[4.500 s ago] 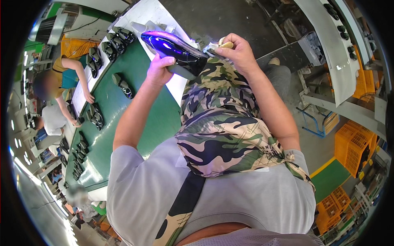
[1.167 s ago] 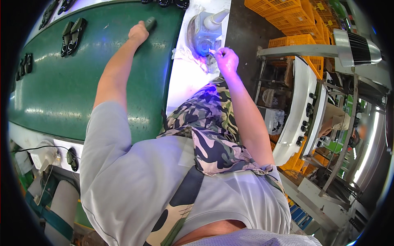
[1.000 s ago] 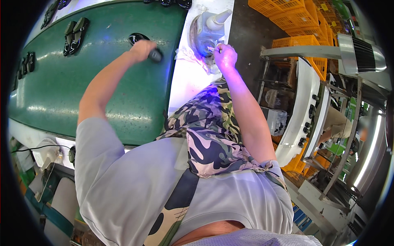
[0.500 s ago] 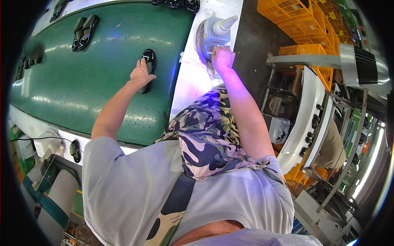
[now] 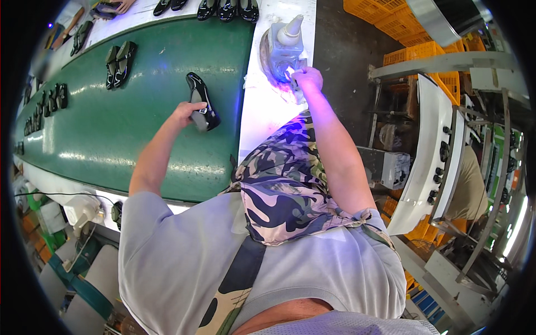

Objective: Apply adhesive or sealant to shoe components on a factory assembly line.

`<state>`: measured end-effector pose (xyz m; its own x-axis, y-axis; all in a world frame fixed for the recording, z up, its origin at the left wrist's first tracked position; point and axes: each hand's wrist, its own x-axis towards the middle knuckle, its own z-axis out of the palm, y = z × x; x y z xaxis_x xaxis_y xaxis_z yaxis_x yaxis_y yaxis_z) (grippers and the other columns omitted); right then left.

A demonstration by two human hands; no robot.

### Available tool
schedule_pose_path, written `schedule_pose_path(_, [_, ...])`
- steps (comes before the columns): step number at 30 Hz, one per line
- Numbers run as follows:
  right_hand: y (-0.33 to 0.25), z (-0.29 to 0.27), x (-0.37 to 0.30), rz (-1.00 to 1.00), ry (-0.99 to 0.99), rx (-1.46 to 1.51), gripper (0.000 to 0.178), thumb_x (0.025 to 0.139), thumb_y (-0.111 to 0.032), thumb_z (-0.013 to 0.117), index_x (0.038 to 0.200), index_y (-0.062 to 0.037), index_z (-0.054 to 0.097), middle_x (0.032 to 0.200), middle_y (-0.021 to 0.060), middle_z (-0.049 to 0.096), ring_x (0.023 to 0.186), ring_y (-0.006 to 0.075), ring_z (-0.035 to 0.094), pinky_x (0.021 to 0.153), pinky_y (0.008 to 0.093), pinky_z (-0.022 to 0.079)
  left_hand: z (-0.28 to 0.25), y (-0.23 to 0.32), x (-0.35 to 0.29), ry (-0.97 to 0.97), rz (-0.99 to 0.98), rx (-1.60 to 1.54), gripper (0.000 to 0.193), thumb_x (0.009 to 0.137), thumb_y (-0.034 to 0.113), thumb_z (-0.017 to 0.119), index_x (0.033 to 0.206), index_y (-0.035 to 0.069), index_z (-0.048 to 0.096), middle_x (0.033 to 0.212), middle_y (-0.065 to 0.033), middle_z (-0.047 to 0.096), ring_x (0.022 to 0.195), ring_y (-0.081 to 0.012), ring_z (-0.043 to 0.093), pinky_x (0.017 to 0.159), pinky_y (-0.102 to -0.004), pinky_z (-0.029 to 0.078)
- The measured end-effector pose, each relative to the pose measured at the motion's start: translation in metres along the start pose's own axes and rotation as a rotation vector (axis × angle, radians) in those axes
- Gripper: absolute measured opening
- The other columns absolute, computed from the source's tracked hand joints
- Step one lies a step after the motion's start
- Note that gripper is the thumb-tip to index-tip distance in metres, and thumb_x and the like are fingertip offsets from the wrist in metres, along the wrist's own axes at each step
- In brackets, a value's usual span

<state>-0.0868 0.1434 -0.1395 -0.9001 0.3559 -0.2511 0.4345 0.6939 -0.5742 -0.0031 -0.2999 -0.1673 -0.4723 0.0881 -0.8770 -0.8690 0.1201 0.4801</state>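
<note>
**black shoe in the left hand near the table's right edge, right hand at the bluish container**

a glossy black shoe (image 5: 198,89) is in the left hand (image 5: 187,111), over the green table (image 5: 151,134), a little in from its right edge and about midway between the near and far right corners. the left hand grasps it from the left side, thumb laid across the shoe's opening; from here i can't tell whether the sole touches the tabletop.

the right hand (image 5: 309,81) is beyond that right edge, over the white strip (image 5: 254,120) running alongside. its fingers are pinched on a small pale scrap (image 5: 291,72), too small to make out, just beside a bluish container (image 5: 283,49) with a white nozzle bottle (image 5: 290,32) in it. violet light falls on this hand and forearm.

toward the table's far left, a pair of black shoes (image 5: 120,66) lies side by side, well apart from the held one. more shoes (image 5: 46,108) line up near the left edge, and three black shoes (image 5: 228,10) sit on the white border past the far right corner. a co-worker's hand (image 5: 123,5) touches a shoe past the far edge.

the person wears a camouflage apron (image 5: 285,190); orange crates (image 5: 405,58) are stacked off to the right.
</note>
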Motion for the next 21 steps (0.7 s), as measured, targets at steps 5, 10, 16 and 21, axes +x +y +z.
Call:
schedule_pose_path(5, [0.028, -0.030, -0.010, 0.119, 0.059, 0.196, 0.018, 0.066, -0.014, 0.078, 0.078, -0.0023, 0.071, 0.073, 0.0064, 0.069, 0.063, 0.0143, 0.063, 0.064, 0.0294, 0.051, 0.079, 0.025, -0.049, -0.382, 0.556, -0.546, 0.058, 0.073, 0.013, 0.081, 0.123, 0.002, 0.057, 0.112, -0.0079, 0.068, 0.110, -0.0248, 0.062, 0.103, -0.0425, 0.045])
schedule_pose_path(10, [0.005, -0.077, -0.037, 0.168, -0.041, 0.850, 0.013, 0.073, -0.004, 0.075, 0.083, -0.0035, 0.066, 0.075, 0.0033, 0.066, 0.064, 0.0118, 0.062, 0.060, 0.0249, 0.049, 0.131, 0.075, -0.089, -0.205, 1.004, -0.259, 0.057, 0.068, -0.002, 0.081, 0.119, 0.003, 0.059, 0.112, -0.0072, 0.067, 0.109, -0.0215, 0.063, 0.100, -0.0368, 0.047])
schedule_pose_path(16, [-0.042, -0.119, -0.086, -0.108, -0.156, 1.237, 0.018, 0.073, 0.001, 0.076, 0.082, -0.0030, 0.062, 0.082, 0.0028, 0.064, 0.070, 0.0120, 0.061, 0.064, 0.0259, 0.049, 0.170, 0.113, -0.124, -0.104, 1.604, 0.268, 0.063, 0.070, 0.004, 0.084, 0.126, -0.002, 0.055, 0.121, -0.0146, 0.065, 0.108, -0.0211, 0.065, 0.095, -0.0327, 0.053])
schedule_pose_path(21, [-0.060, -0.131, -0.105, -0.368, -0.105, 1.208, 0.016, 0.077, 0.002, 0.075, 0.084, -0.0029, 0.061, 0.088, 0.0016, 0.062, 0.077, 0.0103, 0.059, 0.071, 0.0258, 0.051, 0.193, 0.128, -0.149, -0.043, 1.796, 0.491, 0.055, 0.070, 0.003, 0.081, 0.120, -0.003, 0.057, 0.122, -0.0183, 0.065, 0.108, -0.0258, 0.066, 0.095, -0.0326, 0.052])
